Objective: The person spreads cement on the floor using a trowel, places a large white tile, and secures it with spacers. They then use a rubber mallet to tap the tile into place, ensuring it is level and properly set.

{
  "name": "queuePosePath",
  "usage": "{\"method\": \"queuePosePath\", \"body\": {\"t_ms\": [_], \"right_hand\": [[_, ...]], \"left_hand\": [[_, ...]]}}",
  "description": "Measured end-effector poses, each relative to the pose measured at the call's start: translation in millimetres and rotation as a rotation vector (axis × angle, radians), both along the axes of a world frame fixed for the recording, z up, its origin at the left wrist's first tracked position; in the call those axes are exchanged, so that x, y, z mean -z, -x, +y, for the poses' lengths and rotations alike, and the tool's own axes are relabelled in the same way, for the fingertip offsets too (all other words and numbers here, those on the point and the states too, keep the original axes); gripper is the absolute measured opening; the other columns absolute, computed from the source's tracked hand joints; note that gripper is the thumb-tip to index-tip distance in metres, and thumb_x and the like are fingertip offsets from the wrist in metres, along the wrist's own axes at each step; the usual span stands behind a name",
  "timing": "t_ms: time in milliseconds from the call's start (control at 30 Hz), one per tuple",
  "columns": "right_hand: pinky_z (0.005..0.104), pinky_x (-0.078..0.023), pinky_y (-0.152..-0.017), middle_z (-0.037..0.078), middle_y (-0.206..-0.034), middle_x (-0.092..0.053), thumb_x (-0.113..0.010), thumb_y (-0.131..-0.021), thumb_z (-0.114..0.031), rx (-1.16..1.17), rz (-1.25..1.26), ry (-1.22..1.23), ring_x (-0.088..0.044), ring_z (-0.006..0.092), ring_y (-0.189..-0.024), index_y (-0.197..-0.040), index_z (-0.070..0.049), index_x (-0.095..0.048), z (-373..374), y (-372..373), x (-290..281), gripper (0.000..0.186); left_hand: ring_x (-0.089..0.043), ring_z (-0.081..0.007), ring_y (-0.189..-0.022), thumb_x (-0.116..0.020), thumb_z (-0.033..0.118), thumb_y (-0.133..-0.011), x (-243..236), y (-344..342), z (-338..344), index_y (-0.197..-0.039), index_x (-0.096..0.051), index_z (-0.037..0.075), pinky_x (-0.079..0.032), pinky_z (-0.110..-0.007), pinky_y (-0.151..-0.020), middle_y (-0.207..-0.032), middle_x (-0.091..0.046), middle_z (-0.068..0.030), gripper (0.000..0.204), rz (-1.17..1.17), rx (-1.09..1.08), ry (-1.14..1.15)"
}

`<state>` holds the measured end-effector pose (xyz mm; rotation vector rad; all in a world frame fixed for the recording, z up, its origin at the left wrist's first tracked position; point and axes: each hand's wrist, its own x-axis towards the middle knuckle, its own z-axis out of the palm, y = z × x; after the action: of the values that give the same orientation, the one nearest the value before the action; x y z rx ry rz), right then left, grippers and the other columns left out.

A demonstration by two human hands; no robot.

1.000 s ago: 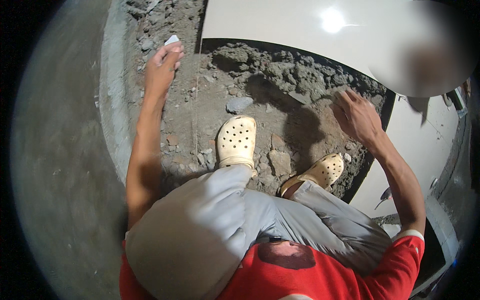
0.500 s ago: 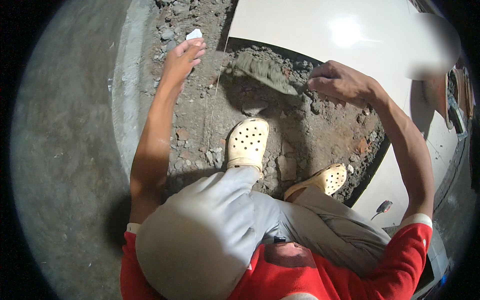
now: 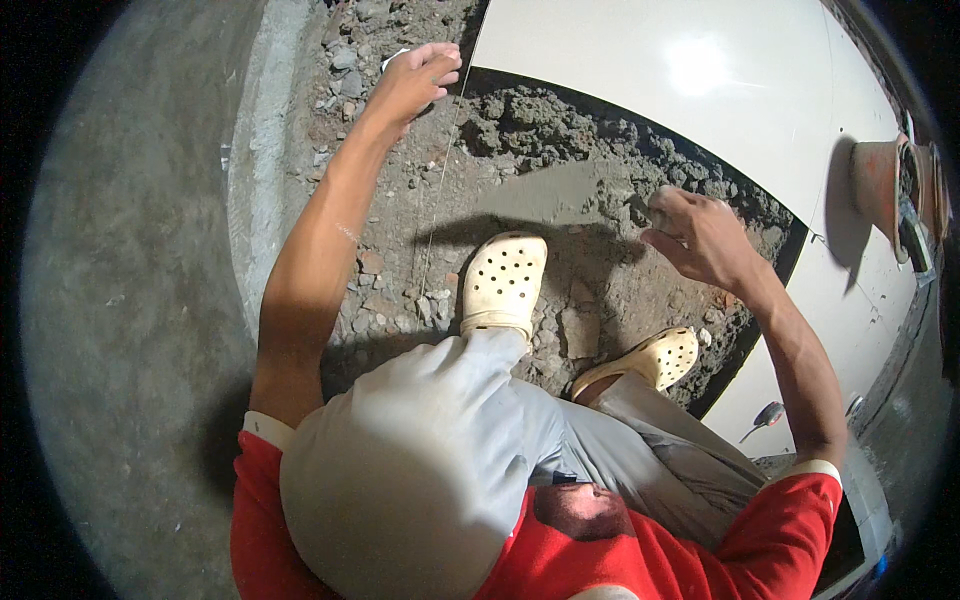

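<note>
Trowel (image 3: 550, 192) and right hand (image 3: 703, 238) have come nearer the left clog (image 3: 506, 280); that grip curls round it, seemingly to keep it level, while the left hand (image 3: 414, 85) pinches a white shard (image 3: 394, 60).

I see bumpy grey dirt (image 3: 400, 235) here. Little stones (image 3: 345, 75) and lumpy grey mud (image 3: 535, 120) lie on it. Two yellow shoes (image 3: 507, 285) stand there too. An orange pot (image 3: 877, 190) sits on the shiny white tiles (image 3: 590, 45).

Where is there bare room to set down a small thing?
Bare room shows on the pale tile between the lumpy mortar and the orange bucket, and on the grey floor left of the concrete border. The rubble strip is crowded: clogs, stones, and the trowel in the right hand.
</note>
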<state>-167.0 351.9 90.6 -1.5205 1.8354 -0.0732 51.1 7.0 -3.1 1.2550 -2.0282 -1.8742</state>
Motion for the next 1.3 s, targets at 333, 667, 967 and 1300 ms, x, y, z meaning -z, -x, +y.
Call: {"method": "queuePosePath", "body": {"t_ms": [333,667,967,1300], "right_hand": [[0.0476,-0.053,-0.098,0.013,-0.109,-0.067,-0.070,-0.093,-0.019,-0.216,0.209,0.269,-0.065,0.0316,-0.109,-0.114,-0.003,-0.065,-41.0,-37.0,19.2,0.027],[0.0509,-0.051,-0.076,0.018,-0.092,-0.058,-0.063,-0.102,-0.026,0.070,0.193,0.251,-0.061,0.0373,-0.084,-0.110,0.000,-0.057,7.2,-9.4,10.1,0.028],[0.0541,-0.053,-0.064,0.023,-0.086,-0.066,-0.062,-0.104,-0.030,0.200,0.180,-0.033,-0.068,0.0443,-0.078,-0.112,0.003,-0.054,13.0,-14.0,13.6,0.034],[0.0506,-0.049,-0.065,0.024,-0.076,-0.065,-0.061,-0.105,-0.037,0.419,0.072,-0.005,-0.064,0.0405,-0.067,-0.100,0.003,-0.058,-38.0,-25.1,20.0,0.041]], "left_hand": [[-0.069,-0.0189,-0.109,-0.063,0.029,-0.102,-1.2,11.3,3.1,-0.138,-0.061,-0.002,-0.055,-0.030,-0.089,-0.120,-0.071,-0.0131,0.047,-0.029,0.018,-0.125],[-0.069,-0.0164,-0.096,-0.067,0.024,-0.102,5.6,28.3,7.0,-0.124,-0.066,0.000,-0.056,-0.030,-0.080,-0.110,-0.072,-0.0109,0.033,-0.082,-0.089,-0.124],[-0.066,-0.0165,-0.093,-0.068,0.027,-0.103,21.0,32.7,2.1,-0.125,-0.064,-0.001,-0.056,-0.032,-0.080,-0.105,-0.068,-0.0077,0.036,-0.016,-0.145,-0.225],[-0.052,-0.0101,-0.072,-0.068,0.038,-0.102,27.1,37.2,-8.3,-0.115,-0.064,0.000,-0.046,-0.029,-0.065,-0.084,-0.054,0.0009,0.040,-0.033,-0.077,-0.231]]}}
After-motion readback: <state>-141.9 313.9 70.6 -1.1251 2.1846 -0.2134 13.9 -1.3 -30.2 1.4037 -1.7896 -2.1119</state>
